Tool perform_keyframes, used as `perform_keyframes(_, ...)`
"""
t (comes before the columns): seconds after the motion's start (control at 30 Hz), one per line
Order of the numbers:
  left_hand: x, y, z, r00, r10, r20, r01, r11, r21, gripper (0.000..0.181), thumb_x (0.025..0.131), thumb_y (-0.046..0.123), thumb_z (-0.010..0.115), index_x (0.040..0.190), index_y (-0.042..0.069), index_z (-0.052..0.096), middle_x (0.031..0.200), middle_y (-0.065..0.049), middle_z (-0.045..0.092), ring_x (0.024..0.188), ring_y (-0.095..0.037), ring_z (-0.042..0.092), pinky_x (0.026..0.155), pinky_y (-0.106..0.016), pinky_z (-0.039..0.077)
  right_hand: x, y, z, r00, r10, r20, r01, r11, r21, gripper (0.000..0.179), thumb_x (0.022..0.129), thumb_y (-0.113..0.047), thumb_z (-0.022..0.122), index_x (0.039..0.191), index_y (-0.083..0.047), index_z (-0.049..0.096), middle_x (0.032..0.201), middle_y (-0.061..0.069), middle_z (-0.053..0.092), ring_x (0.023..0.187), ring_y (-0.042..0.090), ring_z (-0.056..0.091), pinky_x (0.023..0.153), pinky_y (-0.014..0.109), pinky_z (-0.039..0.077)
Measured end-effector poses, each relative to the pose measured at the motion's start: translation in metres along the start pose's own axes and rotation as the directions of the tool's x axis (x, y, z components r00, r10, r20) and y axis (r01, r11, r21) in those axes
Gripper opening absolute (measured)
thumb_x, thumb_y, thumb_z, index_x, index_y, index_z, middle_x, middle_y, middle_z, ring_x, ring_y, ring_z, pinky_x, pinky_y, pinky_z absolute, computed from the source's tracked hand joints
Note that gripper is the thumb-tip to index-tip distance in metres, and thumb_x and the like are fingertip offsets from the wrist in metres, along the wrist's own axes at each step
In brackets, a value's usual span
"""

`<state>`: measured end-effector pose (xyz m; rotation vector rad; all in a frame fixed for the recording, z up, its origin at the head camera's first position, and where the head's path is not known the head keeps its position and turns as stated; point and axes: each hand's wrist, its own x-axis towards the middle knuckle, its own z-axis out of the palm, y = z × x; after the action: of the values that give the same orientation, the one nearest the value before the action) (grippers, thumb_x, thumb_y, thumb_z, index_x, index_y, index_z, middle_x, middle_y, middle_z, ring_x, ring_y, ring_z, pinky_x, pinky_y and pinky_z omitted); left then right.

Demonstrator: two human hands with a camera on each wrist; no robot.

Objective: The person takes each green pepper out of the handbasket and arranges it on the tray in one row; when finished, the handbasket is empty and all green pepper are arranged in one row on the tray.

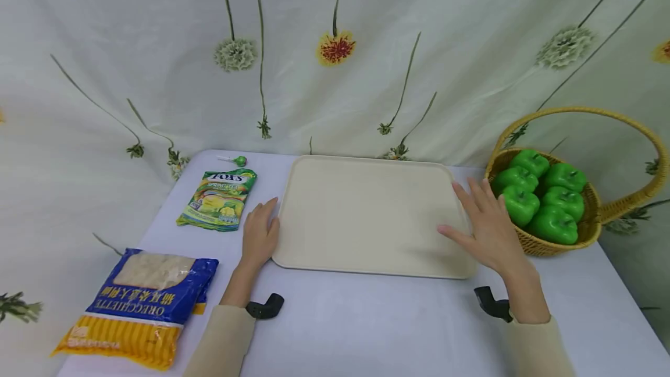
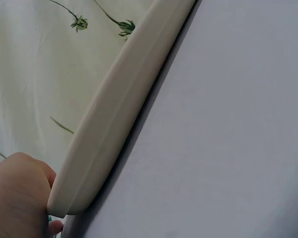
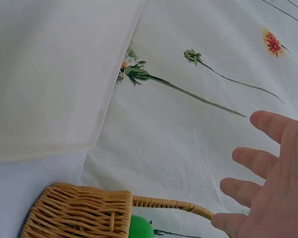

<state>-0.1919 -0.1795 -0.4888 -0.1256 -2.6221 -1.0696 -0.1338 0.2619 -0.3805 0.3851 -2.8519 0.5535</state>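
As the beige tray point(image 1: 366, 214) mid-frame looks light and stiff, we favour its side rims point(image 1: 287, 191), right hand point(image 1: 487, 228) spread, left hand point(image 1: 259, 237) unclear in hold.

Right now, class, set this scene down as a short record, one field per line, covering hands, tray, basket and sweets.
Left hand: at the left rim of the tray
Right hand: fingers spread, above the tray's right side, holding nothing
Tray: beige, rectangular, rounded corners
Basket: wicker, arched handle, right of the tray
Basket contents: six green peppers visible
Sweets: Fox's packet, left of the tray; green lollipop beyond it
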Motion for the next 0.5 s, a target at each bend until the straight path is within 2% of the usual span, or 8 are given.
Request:
perform_keyframes(0.13,0.002,0.001,0.004,1.0,0.009,0.019,-0.01,0.999,0.048,0.043,0.094,0.005,0.046,0.136,-0.002,0.053,0.141,-0.024,0.052,0.138,-0.048,0.036,0.116,-0.063,0.02,-0.009,0.009,-0.014,0.997,-0.029,-0.066,0.033,0.997,0.067,0.084,0.089,-0.046,0.066,0.156,-0.013,0.026,0.162,0.021,0.015,0.151,0.041,0.003,0.112,0.074,0.005)
perform_keyframes(0.27,0.002,0.001,0.004,0.999,-0.013,0.039,0.009,0.997,0.078,0.041,0.095,0.007,0.045,0.133,-0.001,0.055,0.141,-0.023,0.052,0.139,-0.047,0.034,0.117,-0.063,0.015,-0.015,0.02,-0.026,0.994,-0.017,-0.11,0.032,0.991,0.131,0.082,0.089,-0.041,0.068,0.156,-0.016,0.026,0.163,0.019,0.016,0.15,0.043,0.007,0.114,0.071,0.005)
perform_keyframes(0.4,0.001,-0.001,0.003,0.998,-0.034,0.047,0.03,0.996,0.082,0.041,0.096,0.008,0.044,0.134,-0.001,0.055,0.141,-0.022,0.052,0.14,-0.045,0.033,0.118,-0.062,0.013,-0.021,0.035,-0.035,0.988,0.049,-0.144,-0.027,0.988,0.154,0.081,0.089,-0.038,0.069,0.155,-0.014,0.027,0.162,0.019,0.018,0.148,0.047,0.012,0.11,0.075,0.013)
perform_keyframes(0.5,0.001,-0.001,0.004,0.998,-0.035,0.056,0.03,0.996,0.083,0.041,0.096,0.008,0.044,0.134,0.0,0.055,0.142,-0.022,0.052,0.141,-0.045,0.032,0.119,-0.061,0.012,-0.029,0.051,-0.04,0.974,0.134,-0.18,-0.104,0.981,0.166,0.081,0.089,-0.036,0.069,0.154,-0.011,0.028,0.161,0.021,0.02,0.145,0.052,0.016,0.104,0.079,0.017)
